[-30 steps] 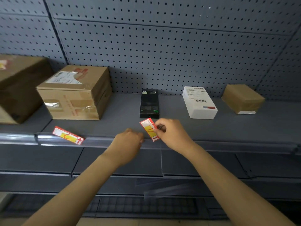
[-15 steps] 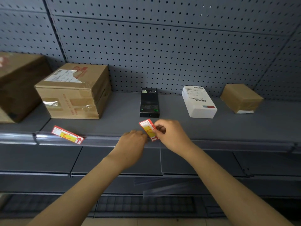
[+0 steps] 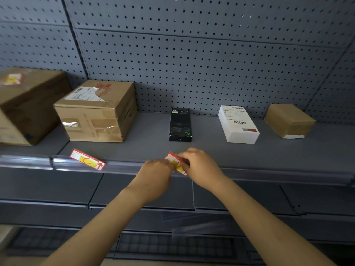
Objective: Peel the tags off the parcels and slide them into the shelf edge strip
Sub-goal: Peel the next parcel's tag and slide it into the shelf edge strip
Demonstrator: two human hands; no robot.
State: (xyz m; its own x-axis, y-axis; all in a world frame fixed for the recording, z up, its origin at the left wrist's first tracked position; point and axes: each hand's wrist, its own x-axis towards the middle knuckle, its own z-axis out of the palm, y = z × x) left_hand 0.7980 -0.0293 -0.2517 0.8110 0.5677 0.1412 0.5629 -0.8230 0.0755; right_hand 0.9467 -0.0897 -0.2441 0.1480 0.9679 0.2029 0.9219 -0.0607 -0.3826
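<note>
Nearest the camera, two bare forearms reach up to the front lip of a grey metal shelf (image 3: pixel 211 150). The right hand (image 3: pixel 201 167) pinches a small red, white and yellow paper tag (image 3: pixel 175 164) by its right end, fingers curled round it; the tag sits tilted at the clear plastic shelf edge strip (image 3: pixel 123 167). The left hand (image 3: pixel 155 173) is curled at the tag's left end, touching it, though whether it grips the tag or the strip cannot be told. Well to the left, a second red and yellow tag with an arrow (image 3: pixel 87 159) lies aslant in the same strip. Farther back on the shelf stand the parcels: a slim black box (image 3: pixel 180 124) straight behind the hands, a white labelled box (image 3: pixel 238 124) to its right, a small brown paper-wrapped parcel (image 3: pixel 289 120) beyond that, a taped brown cardboard carton (image 3: pixel 96 112) to the left, and a larger brown carton (image 3: pixel 28 104) at the far left, bearing a blurred red and yellow tag. Behind all runs a grey perforated back panel (image 3: pixel 192 64).
</note>
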